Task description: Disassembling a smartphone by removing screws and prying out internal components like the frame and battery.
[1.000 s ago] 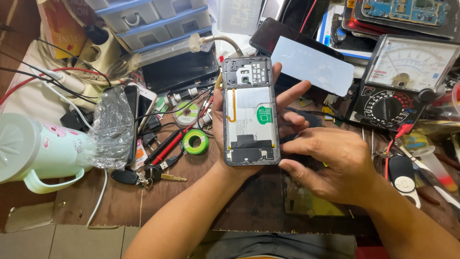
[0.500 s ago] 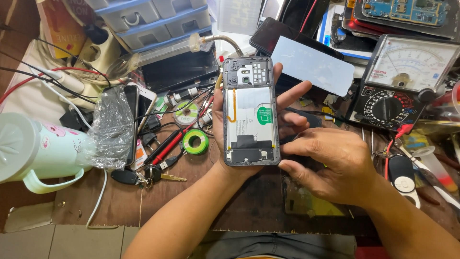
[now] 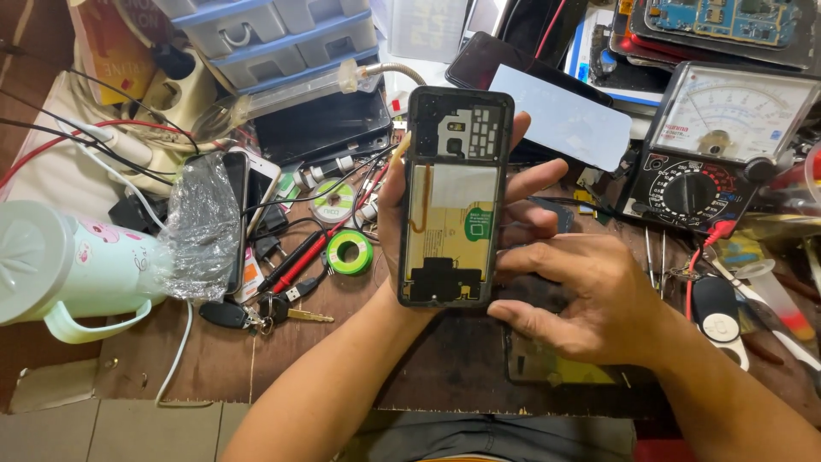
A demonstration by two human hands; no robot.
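My left hand [image 3: 402,214] holds the opened phone [image 3: 453,197] upright above the wooden bench [image 3: 299,359], back cover off, fingers wrapped behind it and showing past its right edge, thumb along the left edge; the grip is closed on the phone's frame. Inside the phone: dark perforated shield at top, pale battery in the middle with an orange flex strip down its left side and a green round sticker, dark board cover at the bottom. My right hand [image 3: 590,299] sits just beside the phone's lower right corner, fingers curled, thumb tip near the frame; I cannot tell whether it touches the phone or pinches anything. Left of the phone on the bench: green tape roll [image 3: 350,251], red-handled probe [image 3: 299,261], keys [image 3: 256,312], a pale mint jug [image 3: 60,269] with crumpled clear plastic wrap [image 3: 201,231] next to it. Right: analogue multimeter [image 3: 710,145] with red lead, tweezers [image 3: 654,261]. Behind the phone: a pale blue panel [image 3: 569,115] lying on a dark phone, grey parts drawers [image 3: 265,34].
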